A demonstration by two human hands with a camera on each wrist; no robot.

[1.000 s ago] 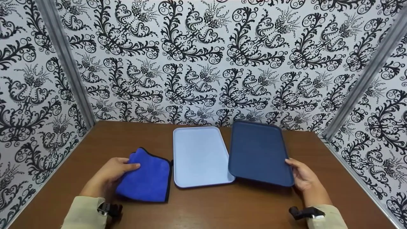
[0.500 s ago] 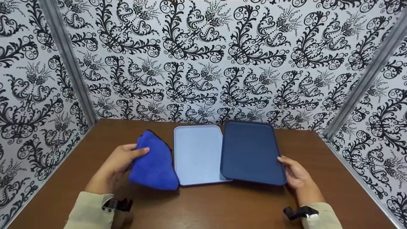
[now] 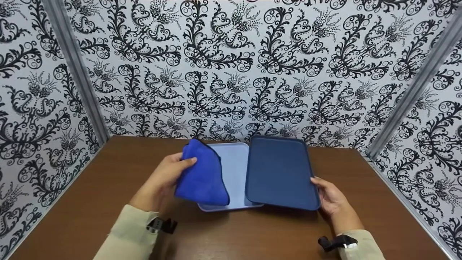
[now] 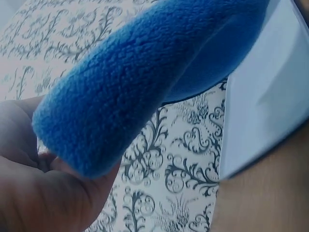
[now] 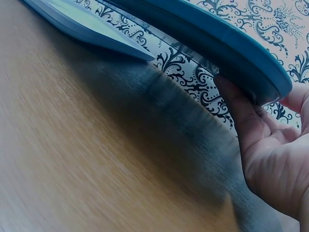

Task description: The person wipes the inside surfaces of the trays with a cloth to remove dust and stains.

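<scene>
Well, above the wooden table [image 3: 231, 234], the right hand [image 3: 332, 199] pinches a raised navy tray [image 3: 281, 173] by its edge; the left hand [image 3: 166, 172] grips a folded blue cloth [image 3: 203, 178] aloft, partly hiding the pale-blue tray [image 3: 236, 173]. Scroll-patterned wallpaper [image 3: 231, 72] stands behind.

Brown wood-grained table [image 3: 234, 236], pale blue tray [image 3: 235, 173] lying flat on it (partly hidden in head view)

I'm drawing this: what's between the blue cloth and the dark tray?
In the head view, a strip of the light blue tray shows between the blue cloth and the dark tray.
</scene>
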